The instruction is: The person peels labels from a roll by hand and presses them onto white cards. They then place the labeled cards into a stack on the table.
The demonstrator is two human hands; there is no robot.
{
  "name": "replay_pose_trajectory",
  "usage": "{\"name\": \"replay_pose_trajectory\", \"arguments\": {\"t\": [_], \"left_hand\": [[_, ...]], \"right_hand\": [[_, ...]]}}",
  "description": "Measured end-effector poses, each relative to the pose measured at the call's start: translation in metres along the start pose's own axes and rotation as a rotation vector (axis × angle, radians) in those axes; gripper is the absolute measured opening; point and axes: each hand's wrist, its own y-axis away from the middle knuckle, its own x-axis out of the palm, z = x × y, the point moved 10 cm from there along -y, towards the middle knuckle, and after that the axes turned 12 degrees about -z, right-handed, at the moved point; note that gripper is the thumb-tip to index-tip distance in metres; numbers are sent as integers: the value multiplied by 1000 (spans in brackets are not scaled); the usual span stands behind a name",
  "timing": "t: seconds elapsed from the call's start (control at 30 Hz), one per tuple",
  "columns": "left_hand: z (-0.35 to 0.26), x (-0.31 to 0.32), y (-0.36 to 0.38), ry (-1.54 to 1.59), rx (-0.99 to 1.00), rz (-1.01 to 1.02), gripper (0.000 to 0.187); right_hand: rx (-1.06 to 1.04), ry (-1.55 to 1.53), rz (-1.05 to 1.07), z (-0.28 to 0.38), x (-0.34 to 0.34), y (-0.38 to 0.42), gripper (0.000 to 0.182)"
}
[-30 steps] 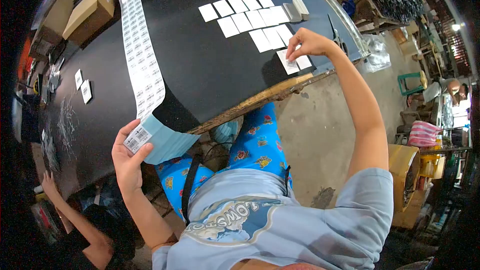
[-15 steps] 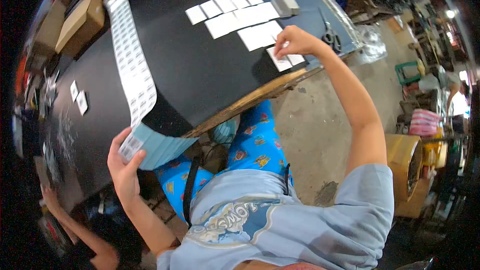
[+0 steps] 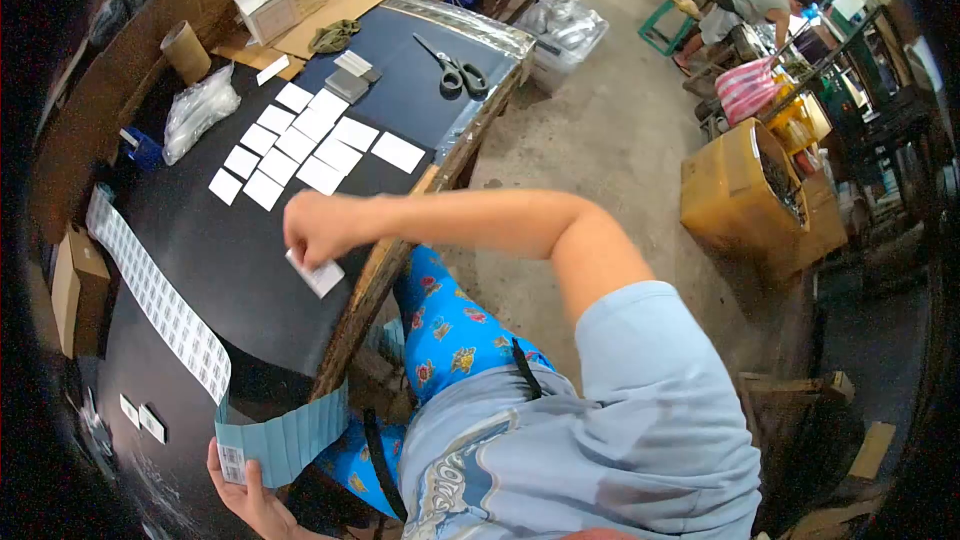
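Note:
My right hand (image 3: 322, 225) is closed on a white card (image 3: 318, 278), holding it over the black table (image 3: 230, 270) near its wooden edge. At the lower left, my left hand (image 3: 248, 500) grips the folded blue-green backing (image 3: 285, 438) of a label strip. Printed labels show near my left thumb. From there the long white label strip (image 3: 165, 305) runs across the table to its far left. Several white cards (image 3: 297, 144) lie in rows beyond my right hand, and one card (image 3: 397, 152) lies apart at their right.
Black scissors (image 3: 450, 70) and a small grey-and-white stack (image 3: 350, 78) lie toward the table's far end. A plastic bag (image 3: 200, 112), a cardboard tube (image 3: 185, 52) and a carton (image 3: 80, 290) line the far side. Another person (image 3: 755, 8) bends over at the upper right.
My right hand has lifted a white card from the front of the rows and carried it left, toward my left hand. My left hand keeps hold of the strip. The view has turned right.

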Motion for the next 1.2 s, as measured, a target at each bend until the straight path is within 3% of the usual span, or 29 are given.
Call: {"name": "replay_pose_trajectory", "arguments": {"t": [0.1, 0.27, 0.7, 0.77, 1.0, 1.2], "left_hand": [[47, -21, -21, 96, -53, 86, 62], [47, -31, -12, 77, -26, 92, 64], [69, -32, -10, 127, -50, 144, 64], [72, -34, -11, 103, -33, 149, 64], [80, -33, -10, 68, -25, 150, 65], [78, -32, -7, 108, -51, 158, 66]], "right_hand": [[-69, 109, -86, 16, 40, -8, 12], [22, 225, -131, 9, 63, -1, 7], [16, 340, -193, 25, 56, 13, 6], [-58, 395, -289, 38, 44, 17, 7], [6, 341, -240, 25, 49, 16, 10], [-62, 370, -347, 23, 51, 22, 13]]}}
